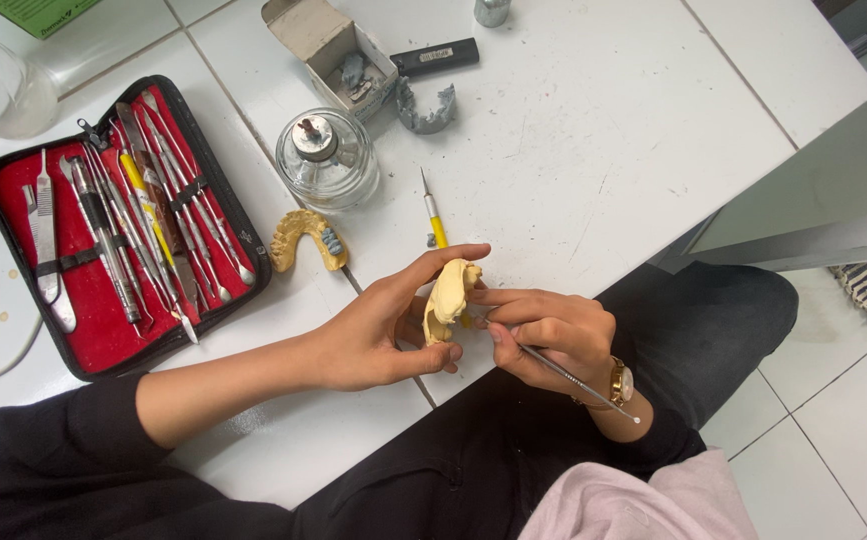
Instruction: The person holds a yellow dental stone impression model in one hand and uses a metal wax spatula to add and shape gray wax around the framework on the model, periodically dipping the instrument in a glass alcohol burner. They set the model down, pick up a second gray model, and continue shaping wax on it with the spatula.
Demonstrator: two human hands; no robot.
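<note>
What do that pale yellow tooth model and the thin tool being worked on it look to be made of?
The tooth model in the left hand looks like cast plaster or dental stone: matte, chalky, pale yellow. The thin tool in the right hand looks like steel: slim, grey, with a bright glint along its shaft.
</note>
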